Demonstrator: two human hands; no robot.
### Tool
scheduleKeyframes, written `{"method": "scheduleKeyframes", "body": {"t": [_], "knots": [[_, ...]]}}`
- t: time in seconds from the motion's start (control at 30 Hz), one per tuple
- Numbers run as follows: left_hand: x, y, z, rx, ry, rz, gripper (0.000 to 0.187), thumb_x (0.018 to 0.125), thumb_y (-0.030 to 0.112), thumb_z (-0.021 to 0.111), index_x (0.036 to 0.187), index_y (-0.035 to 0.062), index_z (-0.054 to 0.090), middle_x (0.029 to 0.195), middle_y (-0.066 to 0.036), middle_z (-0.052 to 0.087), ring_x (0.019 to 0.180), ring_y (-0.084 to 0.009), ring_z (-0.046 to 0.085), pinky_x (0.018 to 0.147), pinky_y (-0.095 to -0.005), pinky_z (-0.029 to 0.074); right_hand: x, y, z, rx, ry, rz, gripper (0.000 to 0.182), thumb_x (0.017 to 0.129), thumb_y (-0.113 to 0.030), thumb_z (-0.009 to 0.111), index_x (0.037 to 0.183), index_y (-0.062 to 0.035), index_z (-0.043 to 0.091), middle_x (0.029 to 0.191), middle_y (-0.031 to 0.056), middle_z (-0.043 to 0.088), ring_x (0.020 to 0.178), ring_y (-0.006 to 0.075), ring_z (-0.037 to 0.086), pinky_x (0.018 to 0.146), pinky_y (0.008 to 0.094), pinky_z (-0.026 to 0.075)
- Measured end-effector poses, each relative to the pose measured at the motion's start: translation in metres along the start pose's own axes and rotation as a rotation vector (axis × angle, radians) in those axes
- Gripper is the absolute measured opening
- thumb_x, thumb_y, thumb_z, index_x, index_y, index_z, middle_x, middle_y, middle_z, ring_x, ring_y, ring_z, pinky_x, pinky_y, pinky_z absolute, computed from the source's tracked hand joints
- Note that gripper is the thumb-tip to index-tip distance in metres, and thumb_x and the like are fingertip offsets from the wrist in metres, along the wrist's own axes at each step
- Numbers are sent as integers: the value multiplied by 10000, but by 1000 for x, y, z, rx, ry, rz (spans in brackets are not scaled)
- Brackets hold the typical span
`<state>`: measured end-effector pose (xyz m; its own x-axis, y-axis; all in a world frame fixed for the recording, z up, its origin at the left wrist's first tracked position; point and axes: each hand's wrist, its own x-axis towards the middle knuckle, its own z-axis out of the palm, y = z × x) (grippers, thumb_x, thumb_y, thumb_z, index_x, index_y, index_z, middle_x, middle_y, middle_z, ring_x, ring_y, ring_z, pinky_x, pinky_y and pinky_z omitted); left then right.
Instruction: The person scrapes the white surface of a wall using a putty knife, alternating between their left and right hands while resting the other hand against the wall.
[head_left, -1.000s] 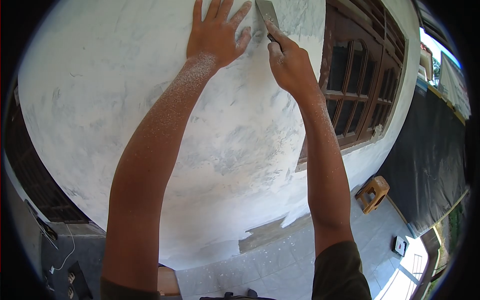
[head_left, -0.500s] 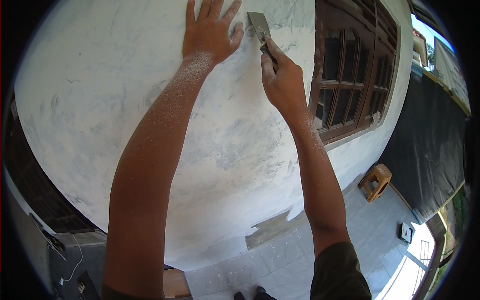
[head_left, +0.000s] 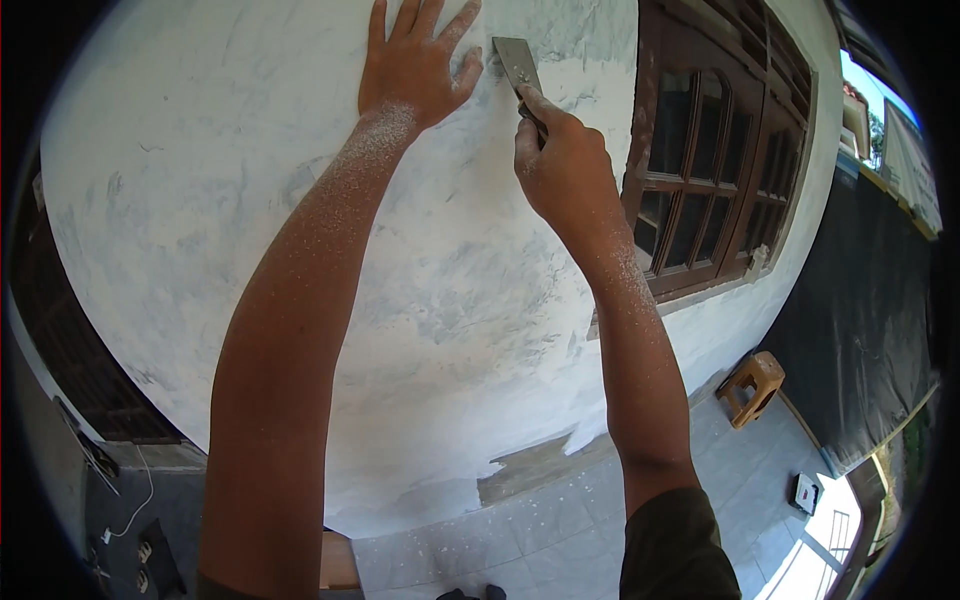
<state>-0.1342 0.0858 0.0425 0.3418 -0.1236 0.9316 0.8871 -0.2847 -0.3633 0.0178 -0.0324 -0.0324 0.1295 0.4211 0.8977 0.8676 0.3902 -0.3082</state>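
Note:
My left hand (head_left: 417,65) lies flat against the white, patchy wall (head_left: 440,300), fingers spread and dusted with white powder. To its right, my right hand (head_left: 565,150) is wrapped round the dark handle of a putty knife (head_left: 517,62). The knife's wide metal blade points up and to the left, at the wall, with pale bits of material on it. White dust also coats both wrists. Grey smears and rough patches mark the wall around the blade.
Right of my right hand is a brown wooden window (head_left: 705,150) with glass panes. A brown plastic stool (head_left: 752,388) stands on the grey tiled floor (head_left: 560,535), which has white flecks. Farther right are a small box-like item (head_left: 804,493) and a dark sheet (head_left: 850,310).
My right hand and the putty knife have shifted slightly down the wall. My left hand stays pressed in place, while the whole view has turned a little.

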Motion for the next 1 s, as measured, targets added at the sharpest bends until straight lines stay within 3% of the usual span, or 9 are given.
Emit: {"method": "scheduleKeyframes", "body": {"t": [0.13, 0.27, 0.43, 0.67, 0.73, 0.93, 1.0], "knots": [[0, 2, -4, 3, -4, 0, 624, 952, 388, 568, 1519, 150, 462, 1653, -163, 276, 1550, -311, 195, 1261, -548, 94, 33, 1, 2, 30, 108, -126, 353, 975, -141, 539, 1291, -55, 673, 907, 230, 741, 828, 399, 739, 785, 488, 606], [0, 0, -1, -7, 17, 11, 621, 947, 382, 575, 1513, 149, 469, 1646, -171, 286, 1545, -316, 211, 1259, -549, 107, 0, 1, -4, -5, -19, -40, 359, 971, -128, 545, 1301, -63, 670, 902, 236, 738, 811, 388, 741, 777, 478, 611], [0, 1, -4, -36, -3, -4, 628, 944, 374, 588, 1517, 151, 463, 1645, -168, 288, 1546, -314, 206, 1259, -551, 111, 36, -1, -1, 85, 59, -71, 363, 977, -137, 547, 1311, -64, 666, 932, 229, 743, 828, 386, 745, 785, 472, 613], [-1, 1, -2, 8, 8, 4, 636, 951, 390, 586, 1526, 154, 450, 1647, -168, 281, 1547, -307, 203, 1261, -551, 106, 12, 3, -1, -55, -3, -64, 368, 972, -143, 550, 1311, -52, 662, 957, 225, 747, 855, 372, 748, 794, 461, 617], [0, 1, -5, 1, -20, -3, 634, 958, 393, 578, 1533, 163, 440, 1653, -161, 271, 1551, -300, 194, 1262, -549, 98, 32, -1, 0, 13, 79, -120, 373, 968, -138, 559, 1318, -57, 660, 975, 231, 744, 870, 372, 747, 801, 461, 616], [0, -1, 2, 11, -13, 12, 641, 972, 424, 550, 1547, 173, 416, 1669, -147, 241, 1558, -292, 173, 1264, -547, 80, 28, -3, -5, 9, 71, -133, 373, 967, -138, 559, 1318, -65, 662, 989, 233, 742, 890, 383, 743, 809, 482, 611], [-1, 0, 2, 15, -28, 6, 644, 977, 434, 540, 1552, 176, 408, 1674, -143, 228, 1560, -290, 163, 1265, -546, 74, 16, -3, -5, -39, -34, -64, 377, 969, -137, 548, 1321, -65, 660, 978, 240, 740, 895, 387, 742, 811, 481, 610]]}}
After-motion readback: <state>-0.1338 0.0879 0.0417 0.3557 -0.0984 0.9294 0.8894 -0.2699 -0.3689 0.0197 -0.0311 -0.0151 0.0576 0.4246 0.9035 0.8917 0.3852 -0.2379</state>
